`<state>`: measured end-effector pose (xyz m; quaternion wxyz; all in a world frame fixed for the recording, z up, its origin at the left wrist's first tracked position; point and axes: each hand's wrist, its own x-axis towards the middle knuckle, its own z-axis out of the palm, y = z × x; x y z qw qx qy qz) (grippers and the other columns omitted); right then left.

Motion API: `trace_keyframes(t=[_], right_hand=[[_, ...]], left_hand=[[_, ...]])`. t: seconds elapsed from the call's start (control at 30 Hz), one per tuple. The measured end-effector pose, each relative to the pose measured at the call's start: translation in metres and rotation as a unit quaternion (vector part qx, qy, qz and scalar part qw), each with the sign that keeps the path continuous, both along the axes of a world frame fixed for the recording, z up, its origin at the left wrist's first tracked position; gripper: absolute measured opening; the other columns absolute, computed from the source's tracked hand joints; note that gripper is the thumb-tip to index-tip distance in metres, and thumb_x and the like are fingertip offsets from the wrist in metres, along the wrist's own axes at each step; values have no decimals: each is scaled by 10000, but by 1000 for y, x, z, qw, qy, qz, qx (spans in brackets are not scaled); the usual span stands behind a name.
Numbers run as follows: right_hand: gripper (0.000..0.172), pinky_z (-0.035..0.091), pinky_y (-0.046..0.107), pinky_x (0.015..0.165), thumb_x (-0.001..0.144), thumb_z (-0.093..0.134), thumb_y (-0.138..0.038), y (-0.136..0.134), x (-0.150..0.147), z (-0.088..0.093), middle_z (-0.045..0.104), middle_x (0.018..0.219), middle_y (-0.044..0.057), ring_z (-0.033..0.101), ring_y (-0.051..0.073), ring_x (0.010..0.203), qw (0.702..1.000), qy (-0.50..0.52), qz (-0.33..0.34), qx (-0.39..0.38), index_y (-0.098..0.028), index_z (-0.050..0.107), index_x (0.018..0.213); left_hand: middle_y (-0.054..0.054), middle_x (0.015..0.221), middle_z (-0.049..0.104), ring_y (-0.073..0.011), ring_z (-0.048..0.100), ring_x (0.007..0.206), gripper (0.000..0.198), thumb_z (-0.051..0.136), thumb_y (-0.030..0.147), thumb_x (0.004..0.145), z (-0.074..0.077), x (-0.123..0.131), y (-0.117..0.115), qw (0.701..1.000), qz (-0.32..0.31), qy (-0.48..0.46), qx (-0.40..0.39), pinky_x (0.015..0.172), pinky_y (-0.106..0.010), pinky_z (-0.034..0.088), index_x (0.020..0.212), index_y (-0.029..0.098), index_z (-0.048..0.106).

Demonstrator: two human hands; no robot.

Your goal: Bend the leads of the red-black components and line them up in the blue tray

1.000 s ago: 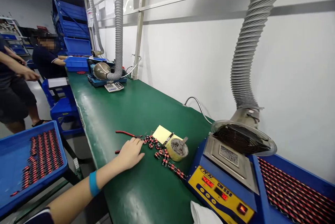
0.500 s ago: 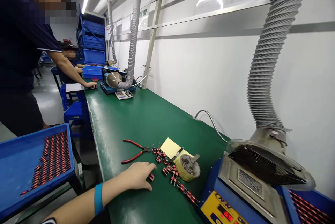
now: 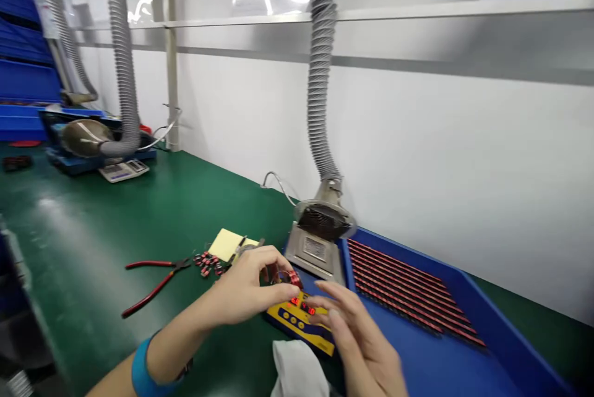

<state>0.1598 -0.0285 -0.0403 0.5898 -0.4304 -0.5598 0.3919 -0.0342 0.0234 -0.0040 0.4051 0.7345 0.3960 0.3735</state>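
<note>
My left hand (image 3: 253,289), with a blue band on the wrist, is closed round a few small red-and-black coil-like components (image 3: 290,277). It hovers in front of a blue soldering station (image 3: 315,251) with a yellow control panel (image 3: 297,323) and lit red digits. My right hand (image 3: 357,338) is just right of the panel, fingers apart and slightly curled, with nothing seen in them. Several loose components of the same kind (image 3: 206,263) lie behind my left wrist, beside a yellow notepad (image 3: 225,245). Red-handled cutting pliers (image 3: 160,282) rest open on the green bench (image 3: 185,199).
A blue tray (image 3: 399,366) at the right holds long rows of red-and-black components (image 3: 408,289). A ribbed exhaust hose (image 3: 322,88) hangs over the station. Whitish cloth (image 3: 299,369) shows near the front. A calculator (image 3: 123,170) and another hooded machine (image 3: 88,140) stand farther left.
The view has swung right toward the station and tray. My left hand has lifted components from the bench and carried them over to the panel. My right hand has come into view.
</note>
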Motion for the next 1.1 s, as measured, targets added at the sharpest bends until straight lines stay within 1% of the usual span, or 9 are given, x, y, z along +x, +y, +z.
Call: trace_keyframes(t=[0.1, 0.23, 0.27, 0.33, 0.43, 0.57, 0.73, 0.97, 1.1], right_hand=[[270, 523, 284, 918, 826, 694, -405, 6, -6, -2, 661, 1223, 61, 617, 235, 1132, 994, 109, -14, -22, -301, 736, 1071], [272, 541, 271, 894, 716, 809, -356, 7, -4, -5, 706, 1145, 44, 650, 212, 1081, 964, 259, -35, -47, -290, 770, 977], [286, 551, 262, 873, 693, 828, -345, 7, -3, -5, 721, 1121, 45, 668, 200, 1044, 955, 290, -32, -60, -284, 773, 967], [324, 566, 236, 825, 651, 861, -321, 7, -3, -3, 750, 1062, 51, 700, 175, 959, 937, 337, -19, -89, -266, 775, 958], [328, 578, 208, 753, 609, 887, -297, 8, -10, 4, 772, 967, 41, 719, 144, 842, 916, 382, -21, -118, -243, 775, 913], [285, 567, 173, 686, 596, 891, -239, 7, -22, 15, 752, 826, -4, 702, 106, 736, 910, 399, -38, -110, -232, 750, 844], [248, 553, 155, 646, 593, 890, -233, 5, -27, 19, 728, 750, -5, 689, 98, 690, 919, 377, -23, -111, -210, 726, 777], [218, 562, 210, 640, 630, 867, -260, 3, -26, 13, 722, 762, 8, 680, 125, 680, 936, 332, -3, -115, -199, 721, 780], [188, 550, 196, 670, 651, 856, -255, 2, -23, 11, 700, 759, -10, 674, 109, 693, 938, 328, 20, -108, -212, 715, 768]], left_hand=[[22, 823, 559, -141, 521, 796, 81, 619, 260, 802, 14, 38, -7, 996, -25, -86, 13, 731, -238, 398, 791, 190, 581], [32, 808, 556, -143, 525, 797, 70, 622, 195, 792, 7, 63, -13, 989, -17, -146, 13, 730, -248, 390, 749, 201, 567], [29, 847, 569, -149, 531, 831, 48, 630, 198, 794, 4, 64, -13, 988, -10, -155, 13, 752, -250, 395, 797, 210, 584], [17, 1001, 610, -166, 544, 953, 178, 649, 215, 799, -1, 65, -11, 984, -16, -175, 1, 845, -257, 401, 973, 244, 625], [5, 1212, 628, -201, 538, 1130, 363, 664, 232, 805, -6, 61, -6, 976, -72, -194, -61, 986, -290, 372, 1160, 302, 639], [-38, 1053, 703, -224, 612, 1030, 261, 709, 237, 778, -10, 58, 0, 954, -103, -249, -135, 914, -306, 454, 1038, 250, 731], [-44, 920, 708, -160, 625, 834, 82, 768, 243, 742, -16, 59, 4, 909, -122, -343, -201, 713, -222, 506, 814, 204, 769], [-52, 823, 688, -97, 567, 613, 123, 811, 271, 702, -15, 55, 6, 895, -121, -362, -233, 537, -185, 471, 717, 158, 764], [-44, 778, 670, -131, 596, 732, 199, 808, 329, 720, -13, 62, -2, 886, -92, -396, -225, 584, -180, 469, 656, 157, 732]])
